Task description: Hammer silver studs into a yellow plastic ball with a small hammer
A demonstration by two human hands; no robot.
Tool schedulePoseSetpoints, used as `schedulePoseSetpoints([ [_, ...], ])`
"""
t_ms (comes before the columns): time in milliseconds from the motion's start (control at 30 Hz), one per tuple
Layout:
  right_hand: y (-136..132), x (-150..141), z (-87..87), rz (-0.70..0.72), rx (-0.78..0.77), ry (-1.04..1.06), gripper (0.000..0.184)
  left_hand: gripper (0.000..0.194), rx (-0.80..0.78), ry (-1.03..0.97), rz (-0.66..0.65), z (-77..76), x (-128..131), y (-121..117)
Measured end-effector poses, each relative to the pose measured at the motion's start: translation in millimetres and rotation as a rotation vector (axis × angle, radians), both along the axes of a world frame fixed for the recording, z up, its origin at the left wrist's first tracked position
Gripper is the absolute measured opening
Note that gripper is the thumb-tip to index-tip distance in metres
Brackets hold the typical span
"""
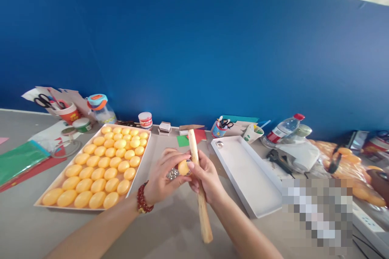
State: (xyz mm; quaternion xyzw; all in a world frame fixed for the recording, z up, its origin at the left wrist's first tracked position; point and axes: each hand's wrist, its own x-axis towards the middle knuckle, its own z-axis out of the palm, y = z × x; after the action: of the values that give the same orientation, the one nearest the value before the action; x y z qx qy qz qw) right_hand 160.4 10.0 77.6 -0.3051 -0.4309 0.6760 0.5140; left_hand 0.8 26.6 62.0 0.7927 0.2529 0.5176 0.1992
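Over the table, my left hand [165, 176] is closed around an orange ball [183, 167] that looks like a ping-pong ball. A cluster of shiny silver pieces [172, 174] shows between its fingers; their kind cannot be made out. My right hand [206, 176] is wrapped around the wooden handle of a hammer [201, 206], which stands nearly upright with its narrow head at the top. The right thumb touches the orange ball. To the left lies a shallow tray [39, 203] filled with rows of similar orange balls.
A shallow white box [249, 178] on the right holds a small silver object [219, 144] in its far corner. Along the blue wall stand a drinking bottle [101, 109], a round tub [145, 120], a pen cup [219, 129] and a plastic bottle [284, 130]. Bagged orange balls [349, 170] lie far right.
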Motion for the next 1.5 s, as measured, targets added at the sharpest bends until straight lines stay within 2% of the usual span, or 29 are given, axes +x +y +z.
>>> schedulePoseSetpoints([
  [133, 0, -1, 0.7, -0.009, -0.015, 0.005, 0.032, 0.049, -0.063, -0.066, -0.058, -1.1, 3, -2],
  [233, 1, -1, 0.1, -0.029, -0.011, -0.017, 0.033, 0.044, -0.089, -0.106, -0.097, -3.2, 5, -3],
  [433, 4, -1, -3.7, 0.01, -0.036, -0.052, 0.041, 0.034, -0.176, -0.185, -0.025, -9.8, 5, 1],
  [600, 5, -2, -5.2, -0.005, -0.046, -0.079, 0.039, 0.034, -0.14, -0.178, -0.012, -15.0, 6, 6],
  [767, 9, 2, -6.1, 0.042, -0.005, -0.095, 0.044, 0.035, -0.08, -0.176, -0.003, -17.0, 6, 7],
  [900, 10, 3, -4.9, 0.024, -0.003, -0.112, 0.042, 0.034, -0.093, -0.164, -0.007, -16.6, 6, 8],
  [1033, 10, 3, -4.0, -0.01, 0.009, -0.129, 0.042, 0.035, -0.112, -0.189, -0.077, -18.2, 7, 8],
  [1200, 9, 7, -1.9, -0.023, 0.019, -0.21, 0.051, 0.05, -0.172, -0.269, -0.099, -18.8, 8, 8],
  [1367, 10, 11, 1.4, 0.018, 0.06, -0.203, 0.056, 0.038, -0.137, -0.223, -0.02, -16.8, 5, 11],
  [1500, 11, 10, 2.2, 0.038, 0.052, -0.155, 0.047, 0.037, -0.072, -0.186, -0.046, -19.6, 2, 15],
])
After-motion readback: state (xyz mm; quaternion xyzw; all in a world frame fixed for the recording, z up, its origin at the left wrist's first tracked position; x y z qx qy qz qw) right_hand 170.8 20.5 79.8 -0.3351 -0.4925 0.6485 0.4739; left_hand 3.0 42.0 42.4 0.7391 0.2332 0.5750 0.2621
